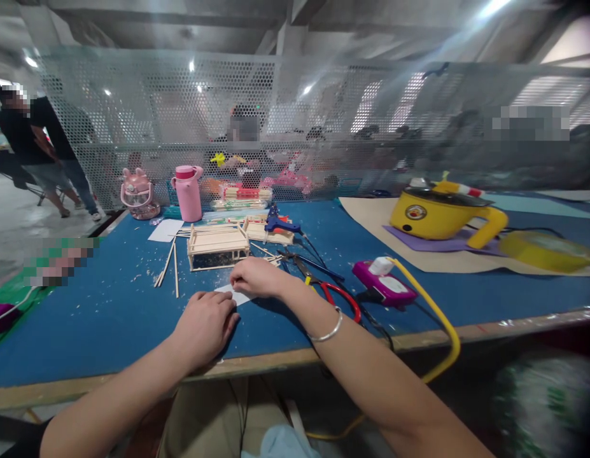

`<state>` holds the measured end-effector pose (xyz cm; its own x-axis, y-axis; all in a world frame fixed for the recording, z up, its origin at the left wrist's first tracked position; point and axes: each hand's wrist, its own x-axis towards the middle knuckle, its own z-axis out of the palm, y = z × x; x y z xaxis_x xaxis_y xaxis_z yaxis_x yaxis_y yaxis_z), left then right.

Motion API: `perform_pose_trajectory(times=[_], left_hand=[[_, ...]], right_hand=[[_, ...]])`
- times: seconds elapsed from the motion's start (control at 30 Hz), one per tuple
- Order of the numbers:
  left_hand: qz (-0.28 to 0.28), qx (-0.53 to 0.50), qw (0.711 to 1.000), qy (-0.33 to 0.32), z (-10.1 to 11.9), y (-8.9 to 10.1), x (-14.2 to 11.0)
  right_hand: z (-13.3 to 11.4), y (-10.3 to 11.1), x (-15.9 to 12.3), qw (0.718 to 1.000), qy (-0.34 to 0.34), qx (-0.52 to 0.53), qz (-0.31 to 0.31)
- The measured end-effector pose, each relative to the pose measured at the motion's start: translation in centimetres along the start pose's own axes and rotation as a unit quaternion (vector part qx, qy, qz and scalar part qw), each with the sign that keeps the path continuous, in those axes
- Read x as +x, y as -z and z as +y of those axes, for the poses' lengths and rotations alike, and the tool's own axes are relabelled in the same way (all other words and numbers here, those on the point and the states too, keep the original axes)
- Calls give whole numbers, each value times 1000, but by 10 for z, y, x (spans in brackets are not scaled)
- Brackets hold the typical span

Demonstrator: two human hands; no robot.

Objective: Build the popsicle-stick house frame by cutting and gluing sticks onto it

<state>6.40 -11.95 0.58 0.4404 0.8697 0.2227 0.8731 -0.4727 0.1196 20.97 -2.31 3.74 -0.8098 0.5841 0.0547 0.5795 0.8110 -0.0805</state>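
Note:
My left hand [206, 323] rests at the near edge of the table, its fingers laid over the left end of a small white paper [241, 297]. Above that paper, my right hand [256, 277] is closed with its fingertips pressed together; whatever they hold is hidden. Just behind the hands stands a small frame built of wooden sticks [219, 240], with a flat slatted top and short legs. Loose wooden sticks [175, 270] lie to its left, and more stick ends show behind my right hand.
A blue glue gun [281, 224], pliers [307, 266] and red-handled scissors [342, 299] lie right of the frame. Further right are a purple power socket [384, 285] with a yellow cord and a yellow electric pot [431, 213]. A pink bottle [187, 196] stands behind.

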Motion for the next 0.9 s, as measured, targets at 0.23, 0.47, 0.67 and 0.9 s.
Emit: perform_pose_trajectory(times=[0.23,0.47,0.67,0.9], left_hand=[[-1,-3,1000,1,1,-1,-1],[-25,-79,996,22,-8,12,13],[72,-183,976,92,-28,23,53],[48,-116,986,107,-25,14,74]], right_hand=[[-5,5,-3,1000,-21,2,-18],[15,9,-7,986,-78,139,45],[20,3,-2,957,-130,227,124],[19,-5,4,965,-149,197,92]])
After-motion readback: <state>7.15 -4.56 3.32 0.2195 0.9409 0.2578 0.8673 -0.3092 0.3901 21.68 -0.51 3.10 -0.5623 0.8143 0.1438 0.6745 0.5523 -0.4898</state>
